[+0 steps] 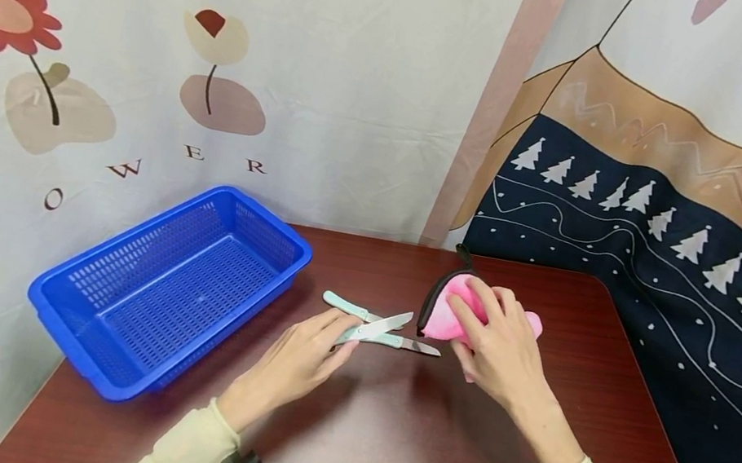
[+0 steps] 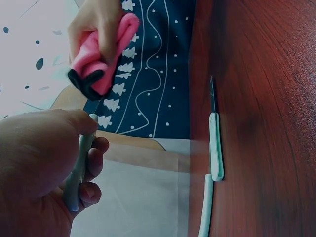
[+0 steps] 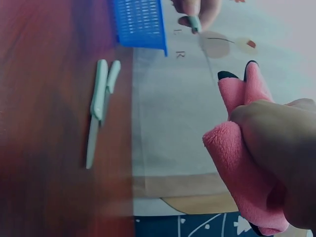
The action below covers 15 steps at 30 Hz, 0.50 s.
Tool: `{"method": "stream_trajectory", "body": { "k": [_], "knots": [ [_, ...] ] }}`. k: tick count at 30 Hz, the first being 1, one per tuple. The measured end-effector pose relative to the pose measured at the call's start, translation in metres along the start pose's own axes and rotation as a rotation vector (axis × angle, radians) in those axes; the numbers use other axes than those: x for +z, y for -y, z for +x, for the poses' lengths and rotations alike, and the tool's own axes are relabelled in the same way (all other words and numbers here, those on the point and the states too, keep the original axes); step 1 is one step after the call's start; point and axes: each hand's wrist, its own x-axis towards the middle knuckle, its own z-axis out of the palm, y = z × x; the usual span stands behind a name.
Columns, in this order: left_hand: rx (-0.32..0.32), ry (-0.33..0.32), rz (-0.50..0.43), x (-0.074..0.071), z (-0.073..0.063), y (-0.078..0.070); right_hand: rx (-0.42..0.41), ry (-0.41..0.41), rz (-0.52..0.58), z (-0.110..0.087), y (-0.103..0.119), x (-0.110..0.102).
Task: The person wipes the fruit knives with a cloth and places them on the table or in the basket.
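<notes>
My left hand (image 1: 292,358) grips a small knife (image 1: 390,323) by its pale mint handle, the bare blade pointing toward my right hand. In my right hand (image 1: 505,359) is a bunched pink fluffy cloth (image 1: 448,309) with black edging, held just off the blade's tip in the head view. Two more mint-handled knives lie on the table beyond my left hand: the farther knife (image 1: 342,303) and the nearer knife (image 1: 423,348). The right wrist view shows the cloth (image 3: 232,153) folded over within the fingers. Curled fingers cover much of the held knife's handle (image 2: 79,177) in the left wrist view.
A blue plastic basket (image 1: 121,378) with perforated sides stands at the table's left, partly over its edge. The dark red-brown table (image 1: 363,445) ends at a hanging printed cloth (image 1: 365,98) behind it. A dark tree-patterned hanging (image 1: 635,253) lines the right side.
</notes>
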Motion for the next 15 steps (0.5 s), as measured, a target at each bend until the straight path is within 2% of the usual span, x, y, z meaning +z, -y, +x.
{"method": "stream_trajectory", "body": {
  "k": [4, 15],
  "knots": [
    [0.006, -0.004, 0.009, 0.0, 0.0, 0.0, -0.028, -0.038, 0.045, 0.003, 0.006, -0.002],
    [-0.002, 0.009, -0.011, 0.0, 0.003, -0.003, -0.214, -0.084, 0.066, 0.014, 0.046, 0.006]
  ]
}}
